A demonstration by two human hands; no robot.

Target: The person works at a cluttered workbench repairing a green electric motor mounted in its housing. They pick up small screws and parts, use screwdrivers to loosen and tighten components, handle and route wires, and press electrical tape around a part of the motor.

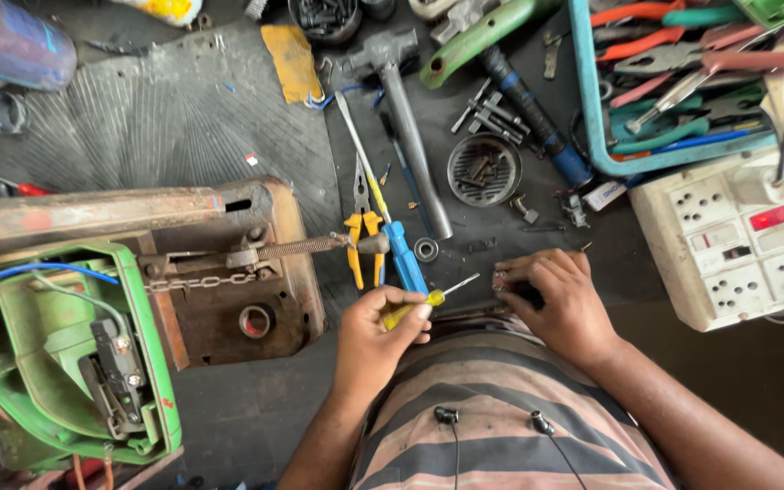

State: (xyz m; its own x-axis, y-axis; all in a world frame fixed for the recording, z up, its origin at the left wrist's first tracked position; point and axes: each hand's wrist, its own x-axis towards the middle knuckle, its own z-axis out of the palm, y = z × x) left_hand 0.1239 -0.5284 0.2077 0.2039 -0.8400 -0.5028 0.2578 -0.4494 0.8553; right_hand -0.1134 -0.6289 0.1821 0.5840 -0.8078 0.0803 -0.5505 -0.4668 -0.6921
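Left hand (378, 327) has its fingers (415, 313) closed round the yellow handle of a small screwdriver (430, 298). Long axis runs low-left to up-right; the metal tip points up and right, toward the right hand (560, 304). Tip ends just short of the right fingertips, small gap between them.

Right hand lies palm down on the dark worktop (501, 381), fingers (514, 272) curled and pressed on a small dark part (528, 292) beneath them. Part mostly hidden, probably a little metal piece; can't tell its shape or which way it lies. From the left fingers it sits to the right and slightly up, in line with the screwdriver shaft. The right hand is on it; the left hand is near, not touching.

Just above the left fingers: a blue-handled screwdriver (404, 254) and yellow-handled pliers (362, 240), both lying roughly straight away from the person. Small bearing ring (426, 249) beside the blue handle. A white socket board (737, 236) is well right of the right fingers.
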